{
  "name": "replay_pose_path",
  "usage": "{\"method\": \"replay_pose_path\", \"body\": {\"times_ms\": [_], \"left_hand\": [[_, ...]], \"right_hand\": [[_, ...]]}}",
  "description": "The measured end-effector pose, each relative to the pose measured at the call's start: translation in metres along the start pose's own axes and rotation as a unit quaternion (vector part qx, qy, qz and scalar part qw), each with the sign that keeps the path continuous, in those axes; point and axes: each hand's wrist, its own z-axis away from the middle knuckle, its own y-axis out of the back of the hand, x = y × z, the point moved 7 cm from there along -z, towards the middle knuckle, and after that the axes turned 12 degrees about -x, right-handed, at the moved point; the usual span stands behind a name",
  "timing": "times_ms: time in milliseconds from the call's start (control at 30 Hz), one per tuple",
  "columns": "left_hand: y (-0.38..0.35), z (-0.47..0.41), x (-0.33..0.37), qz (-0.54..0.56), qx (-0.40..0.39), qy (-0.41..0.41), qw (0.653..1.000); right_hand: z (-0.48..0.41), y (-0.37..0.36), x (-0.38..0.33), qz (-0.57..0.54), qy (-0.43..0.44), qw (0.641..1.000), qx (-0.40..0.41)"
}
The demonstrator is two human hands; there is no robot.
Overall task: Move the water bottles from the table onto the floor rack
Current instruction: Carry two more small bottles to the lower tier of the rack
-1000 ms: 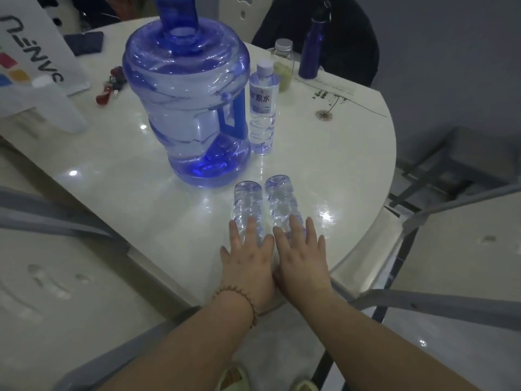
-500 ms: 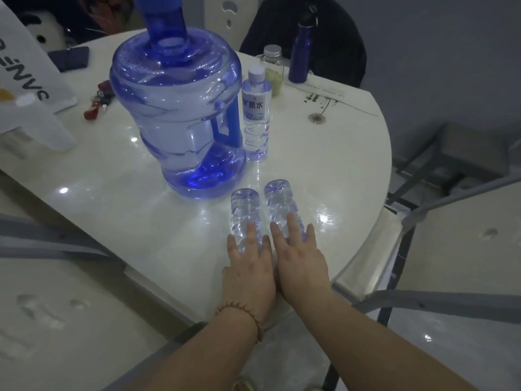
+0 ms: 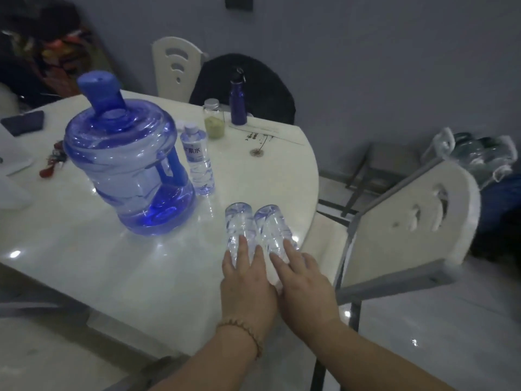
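Two clear water bottles lie side by side on the white table (image 3: 84, 263) near its right edge, bases pointing away from me. My left hand (image 3: 248, 283) lies flat on the left bottle (image 3: 239, 224). My right hand (image 3: 304, 286) lies on the right bottle (image 3: 272, 224). The fingers of both hands stretch along the bottles and are not wrapped round them. The hands hide the cap ends. A third small labelled bottle (image 3: 197, 162) stands upright beside a big blue water jug (image 3: 127, 170).
A white chair (image 3: 408, 230) stands close to the table's right edge. Behind it, a low grey metal frame (image 3: 375, 167) sits on the floor and a wrapped pack of bottles (image 3: 479, 156) lies at the far right. A dark blue flask (image 3: 237, 103) and a jar (image 3: 214, 119) stand at the table's back.
My view has lifted and swung right, bringing the chair and floor into sight. Both hands stay on the lying bottles; the right hand has angled slightly.
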Motion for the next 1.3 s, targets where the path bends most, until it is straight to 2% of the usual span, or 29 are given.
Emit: {"method": "replay_pose_path", "body": {"times_ms": [200,300,367,500,600,667,833,1000,1200,1300], "left_hand": [[0.063,0.032,0.187,-0.036,0.142,-0.136,0.98],[0.078,0.066,0.294,-0.043,0.212,-0.212,0.953],[0.069,0.083,0.357,-0.04,0.222,-0.249,0.942],[0.029,0.111,0.468,-0.044,0.208,-0.329,0.92],[-0.005,0.129,0.524,-0.006,0.169,-0.344,0.924],[-0.034,0.129,0.554,-0.023,0.127,-0.356,0.926],[-0.085,0.134,0.613,-0.094,0.136,-0.454,0.876],[-0.147,0.075,0.646,-0.092,0.042,-0.41,0.907],[-0.181,-0.008,0.693,-0.1,0.033,-0.436,0.894],[-0.212,-0.069,0.704,-0.086,-0.047,-0.381,0.919]], "right_hand": [[0.07,0.143,0.097,0.04,-0.044,0.985,0.161],[0.131,0.21,0.164,0.053,-0.062,0.97,0.231],[0.169,0.24,0.208,0.064,-0.073,0.963,0.252],[0.244,0.274,0.295,0.088,-0.122,0.945,0.29],[0.279,0.264,0.361,0.052,-0.184,0.948,0.253],[0.298,0.256,0.4,0.036,-0.216,0.944,0.246],[0.32,0.244,0.469,-0.002,-0.272,0.934,0.232],[0.299,0.228,0.53,-0.01,-0.303,0.933,0.195],[0.23,0.216,0.613,-0.019,-0.322,0.934,0.155],[0.188,0.207,0.654,-0.046,-0.344,0.93,0.124]]}}
